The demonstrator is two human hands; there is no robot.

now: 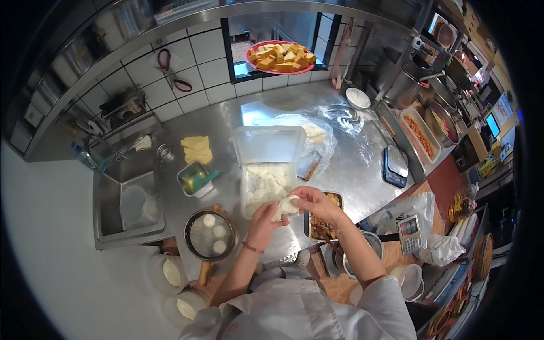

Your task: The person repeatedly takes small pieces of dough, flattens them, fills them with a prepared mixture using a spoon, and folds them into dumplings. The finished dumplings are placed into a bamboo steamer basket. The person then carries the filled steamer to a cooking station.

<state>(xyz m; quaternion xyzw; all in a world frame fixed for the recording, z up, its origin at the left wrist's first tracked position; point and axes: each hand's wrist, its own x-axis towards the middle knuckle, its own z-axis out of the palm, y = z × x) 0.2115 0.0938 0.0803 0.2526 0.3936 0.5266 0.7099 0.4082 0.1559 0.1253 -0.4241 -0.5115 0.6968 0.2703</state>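
Note:
My left hand (266,217) and my right hand (312,201) meet over the near edge of a white plastic tub, both on a piece of white dough (289,205). Several pale dough lumps (268,182) lie in the tub, whose translucent lid (270,144) stands tilted back behind it. Under my right forearm sits a rectangular pan of brown filling (319,221) with a wooden utensil in it. Left of my left hand is a pot (211,234) with several round white dough pieces on its pale inside. A dough scraper (309,165) lies right of the tub, by a plastic-wrapped dough mass (314,134).
A bowl of yellow liquid with a green brush (195,178) and a folded yellow cloth (196,149) stand left. The sink (127,231) is at far left. A kitchen scale (395,166) and a bowl of white powder (358,98) are right. Cut pumpkin fills a red plate (280,72).

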